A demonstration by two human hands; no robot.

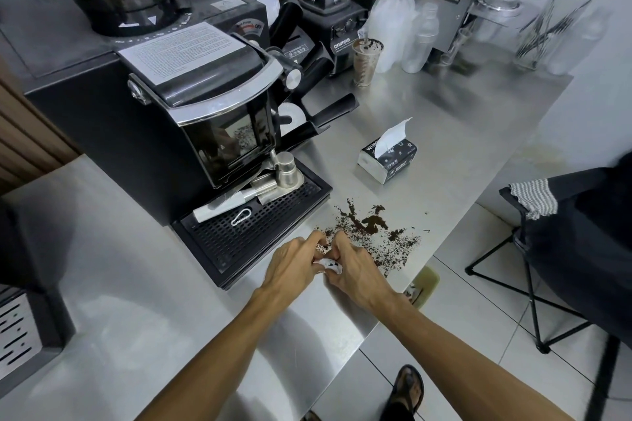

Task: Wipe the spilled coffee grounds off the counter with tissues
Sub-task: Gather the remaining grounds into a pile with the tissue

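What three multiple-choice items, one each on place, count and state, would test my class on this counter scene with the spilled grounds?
1. Where do the coffee grounds lie?
A. Inside the drip tray
B. On the counter right of the drip tray, near the edge
C. On the floor

2. How many hands grip the crumpled tissue?
A. None
B. One
C. Two

3. What state is the tissue pack in?
A. Sealed
B. Open, one sheet sticking up
C. Crushed flat

Answers:
1 B: the dark scatter sits on bare steel counter beside the drip tray.
2 C: the left hand and right hand both pinch it.
3 B: a white sheet stands out of its top.
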